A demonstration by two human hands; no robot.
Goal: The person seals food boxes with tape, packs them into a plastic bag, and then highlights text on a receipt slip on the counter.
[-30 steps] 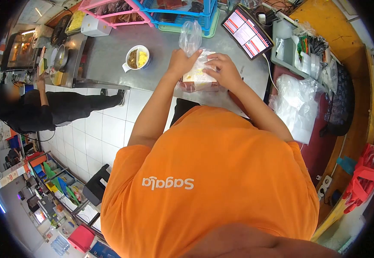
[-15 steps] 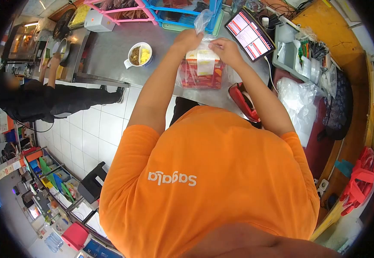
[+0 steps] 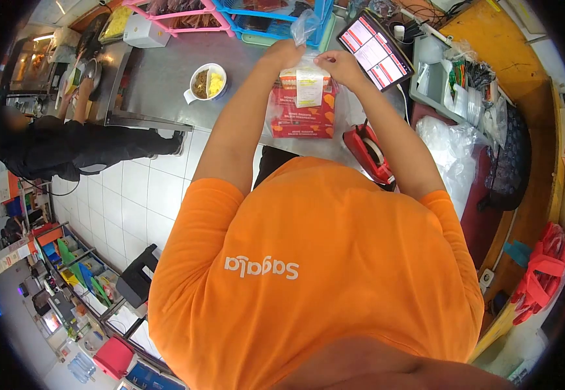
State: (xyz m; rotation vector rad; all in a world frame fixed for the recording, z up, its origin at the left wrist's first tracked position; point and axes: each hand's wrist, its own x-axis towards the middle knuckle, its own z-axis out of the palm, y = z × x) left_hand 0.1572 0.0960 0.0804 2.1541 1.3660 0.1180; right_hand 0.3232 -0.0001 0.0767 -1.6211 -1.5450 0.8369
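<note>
The left hand (image 3: 284,54) is closed around the gathered top of a clear bag (image 3: 274,112), and a floppy bit of plastic sticks up past the fist. The right hand (image 3: 342,67) has its fingers right by the bunched part, but they are too small to see well, so I cannot tell if they pinch the plastic or just touch it. The bag sits on the metal counter (image 3: 159,81), near the front edge, between the white cup (image 3: 207,82) of food and the red tape holder (image 3: 367,153). Red boxes (image 3: 303,121) show through it, with a white paper slip (image 3: 310,88) on them. It looks like the step right now is getting the top of the bag bunched up small. From here, a good move would need the left hand to hold that bunch snug while the right fingers work close to it. The plastic looks thin, so a hard tug could rip it, and a loose grip could let the top pop open.
</note>
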